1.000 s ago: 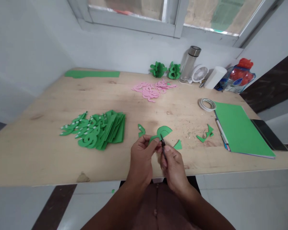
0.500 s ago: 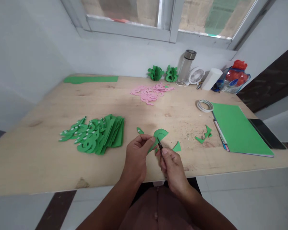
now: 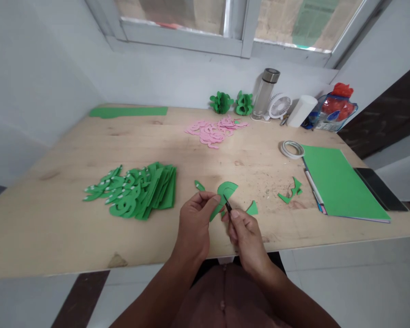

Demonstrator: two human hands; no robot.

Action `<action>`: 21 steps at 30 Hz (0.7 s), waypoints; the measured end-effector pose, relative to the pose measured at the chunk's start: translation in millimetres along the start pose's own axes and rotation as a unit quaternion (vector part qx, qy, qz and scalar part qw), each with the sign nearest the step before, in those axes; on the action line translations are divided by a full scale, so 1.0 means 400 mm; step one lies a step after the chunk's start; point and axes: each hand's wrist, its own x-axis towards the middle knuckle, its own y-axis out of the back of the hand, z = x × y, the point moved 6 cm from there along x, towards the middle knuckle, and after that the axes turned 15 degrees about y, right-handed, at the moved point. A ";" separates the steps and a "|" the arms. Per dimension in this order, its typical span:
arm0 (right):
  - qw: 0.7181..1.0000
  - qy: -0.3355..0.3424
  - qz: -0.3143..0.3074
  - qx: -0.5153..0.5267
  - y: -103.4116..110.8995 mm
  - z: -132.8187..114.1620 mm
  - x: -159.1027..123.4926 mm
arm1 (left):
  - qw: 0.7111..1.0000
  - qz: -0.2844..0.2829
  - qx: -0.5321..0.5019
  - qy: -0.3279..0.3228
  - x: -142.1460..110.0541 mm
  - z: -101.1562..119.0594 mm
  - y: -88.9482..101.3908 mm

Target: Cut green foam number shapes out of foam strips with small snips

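My left hand (image 3: 197,218) pinches a green piece of paper or foam (image 3: 228,187) between thumb and fingers. The piece has a rounded top with a curved line inside its edge. In my right hand (image 3: 245,230) are small dark scissors (image 3: 228,206), their tips against the green piece near that curved line; the handles are hidden in my fingers. A small green leaf-shaped piece (image 3: 199,185) lies just beyond my left hand. Beside my right hand rests a green offcut (image 3: 252,208).
Left of my hands is a pile of green cutouts (image 3: 136,193). Pink cutouts (image 3: 212,132) lie farther back. Along the wall stand two green paper figures (image 3: 221,103), a bottle (image 3: 263,95) and a fan (image 3: 279,106). To the right are tape rolls (image 3: 291,149), green sheets (image 3: 345,182) and scraps (image 3: 292,191).
The green piece and the scissors' tips have shifted very slightly to the left in view. Both hands keep their hold; the rest looks the same.
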 end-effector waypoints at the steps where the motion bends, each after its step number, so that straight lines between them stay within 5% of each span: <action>1: 1.000 -0.001 0.001 -0.001 0.000 0.000 0.000 | 1.000 -0.001 0.002 -0.001 0.000 0.001 0.000; 21: 1.000 0.011 0.000 -0.019 0.002 -0.007 0.000 | 1.000 0.014 -0.001 -0.004 -0.001 -0.005 0.003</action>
